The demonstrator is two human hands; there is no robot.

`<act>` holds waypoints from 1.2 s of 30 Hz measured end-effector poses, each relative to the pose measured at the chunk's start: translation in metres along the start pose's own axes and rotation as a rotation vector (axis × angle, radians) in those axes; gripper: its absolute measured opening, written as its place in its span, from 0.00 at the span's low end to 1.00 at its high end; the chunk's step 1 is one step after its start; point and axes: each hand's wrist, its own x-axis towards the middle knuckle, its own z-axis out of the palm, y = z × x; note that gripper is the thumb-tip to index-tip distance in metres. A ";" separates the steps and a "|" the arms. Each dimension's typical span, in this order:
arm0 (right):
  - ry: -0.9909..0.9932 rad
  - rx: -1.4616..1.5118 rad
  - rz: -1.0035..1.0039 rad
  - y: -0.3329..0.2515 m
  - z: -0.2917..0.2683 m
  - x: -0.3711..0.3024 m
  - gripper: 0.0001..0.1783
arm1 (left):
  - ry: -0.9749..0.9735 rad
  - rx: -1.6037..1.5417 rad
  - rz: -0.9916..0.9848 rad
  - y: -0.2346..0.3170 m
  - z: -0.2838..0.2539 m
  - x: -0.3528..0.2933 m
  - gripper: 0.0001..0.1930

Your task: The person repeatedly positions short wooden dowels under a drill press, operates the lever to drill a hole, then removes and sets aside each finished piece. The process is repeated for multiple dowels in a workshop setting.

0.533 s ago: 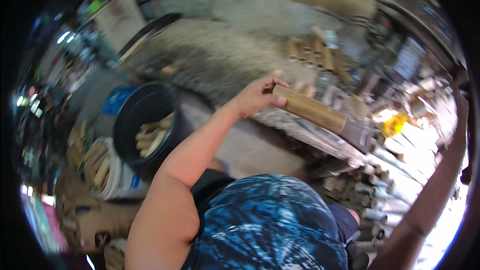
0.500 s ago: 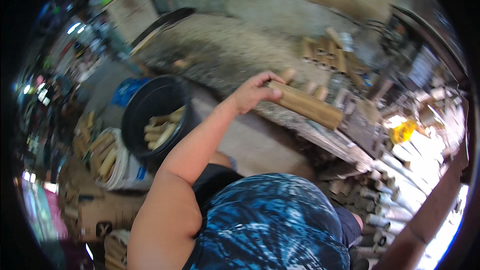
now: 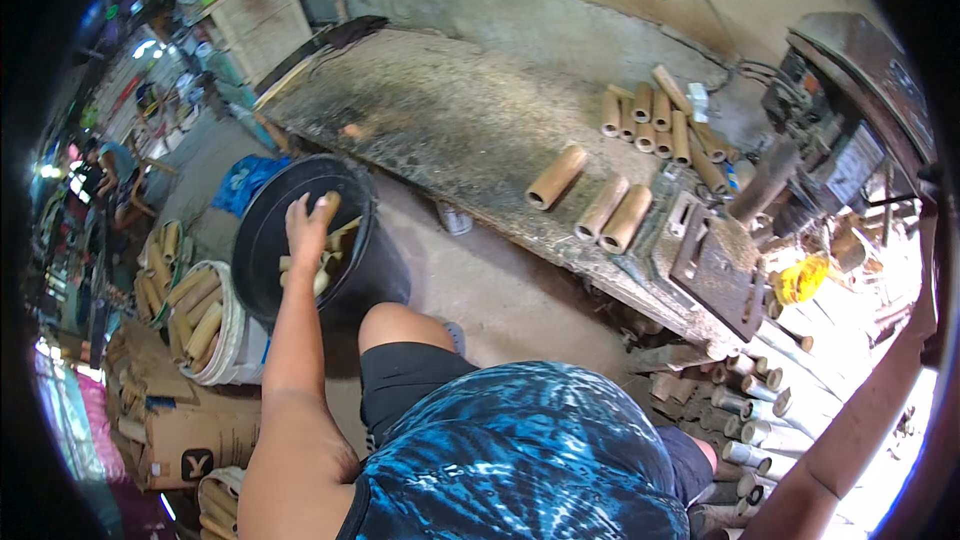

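Observation:
My left hand (image 3: 307, 228) is over the black bin (image 3: 362, 202), its fingers and thumb around a short bamboo tube (image 3: 327, 206). Below the hand, more bamboo pieces (image 3: 322, 280) lie inside the bin, partly hidden by my wrist. My right arm (image 3: 850, 450) stretches up along the right edge beside the machine (image 3: 800, 90); the hand itself is lost in the dark rim. On the workbench (image 3: 430, 100), three bamboo tubes (image 3: 556, 178) lie apart near the front edge, with several others stacked (image 3: 662, 122) behind them.
A white bucket (image 3: 232, 340) of bamboo tubes stands left of the bin, beside a blue plastic bag (image 3: 245, 180) and a cardboard box (image 3: 190, 445). Many tubes (image 3: 755, 430) pile up at lower right. A slotted metal plate (image 3: 715, 275) sits at the bench's right end.
My left hand has swung left from above the bench's front edge, where it held a bamboo tube, to the black bin. The view has become sharper.

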 end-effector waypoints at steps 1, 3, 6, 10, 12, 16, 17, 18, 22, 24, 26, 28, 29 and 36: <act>0.001 0.033 0.022 0.004 -0.001 0.001 0.28 | -0.047 -0.113 0.116 0.026 0.017 -0.006 0.28; 0.032 0.030 0.056 0.001 -0.006 -0.011 0.26 | -0.156 -0.306 0.321 0.098 0.056 -0.019 0.32; 0.064 0.058 0.089 -0.038 -0.016 -0.029 0.23 | -0.411 -0.402 0.320 0.218 0.110 -0.057 0.40; 0.080 0.083 0.111 -0.095 -0.027 -0.040 0.20 | -0.722 -0.156 0.296 0.309 0.159 -0.089 0.48; 0.071 0.052 0.111 -0.107 -0.030 -0.040 0.18 | -0.798 -0.142 0.325 0.317 0.180 -0.098 0.42; 0.045 -0.076 0.044 -0.105 -0.029 -0.034 0.20 | -0.681 -0.672 -0.018 0.297 0.191 -0.092 0.29; 0.040 -0.069 0.019 -0.102 -0.028 -0.032 0.26 | -0.756 -1.101 -0.391 0.289 0.180 -0.092 0.24; -0.023 -0.094 0.040 -0.100 -0.027 -0.031 0.25 | -0.734 -1.212 -0.416 0.280 0.162 -0.086 0.19; 0.119 -0.158 0.030 -0.104 -0.018 -0.032 0.18 | -0.948 -1.410 -0.503 0.276 0.057 -0.060 0.19; 0.228 -0.093 0.061 -0.110 -0.017 -0.036 0.12 | -1.085 -1.396 -0.393 0.297 0.012 -0.057 0.19; 0.200 -0.034 0.171 -0.115 -0.017 -0.039 0.12 | -1.211 -1.395 -0.235 0.331 -0.013 -0.065 0.20; 0.217 -0.015 0.108 -0.117 -0.018 -0.040 0.11 | -1.385 -1.285 -0.301 0.366 -0.026 -0.081 0.20; 0.228 -0.009 0.077 -0.118 -0.019 -0.039 0.10 | -1.457 -1.241 -0.306 0.381 -0.030 -0.087 0.20; 0.078 -0.249 0.071 -0.117 -0.016 -0.027 0.09 | -1.504 -1.073 -0.039 0.450 -0.032 -0.122 0.26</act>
